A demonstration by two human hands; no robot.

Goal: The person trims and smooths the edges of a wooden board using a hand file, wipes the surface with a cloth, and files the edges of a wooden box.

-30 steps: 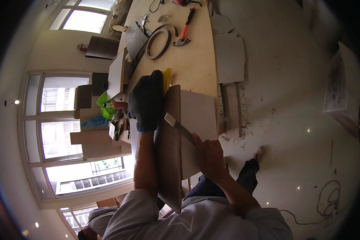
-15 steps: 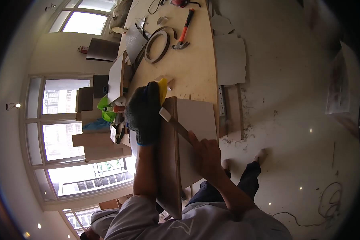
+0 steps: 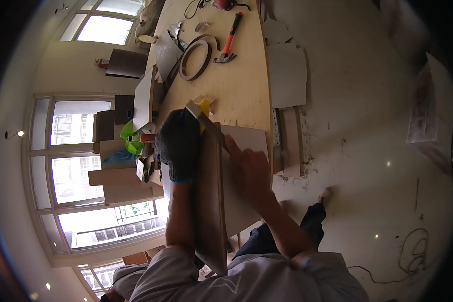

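A dark grey glove with a blue cuff covers my left hand point(image 3: 178, 146), which rests at the far end of the board's edge. Its fingers curl around a yellow object point(image 3: 205, 107) whose kind I cannot make out. My bare right hand point(image 3: 250, 173) grips a flat file point(image 3: 209, 123), a long narrow bar with a pale tip. The file slants across the board's corner, its tip over the gloved fingers. Standing on edge before me, the pale board point(image 3: 244, 146) shows a brown edge strip point(image 3: 214, 201) running towards my body.
On the wooden workbench point(image 3: 231, 85) lie a claw hammer point(image 3: 230, 40) with an orange and black handle and a roll of edge banding point(image 3: 195, 59). Sheet offcuts point(image 3: 286, 75) lean beside the bench. A cable point(image 3: 412, 256) lies on the floor. Another person point(image 3: 126, 282) is at lower left.
My right hand has pushed the file forward and left, so its tip has moved from the board's edge to over the glove. My left hand stays nearly in place.
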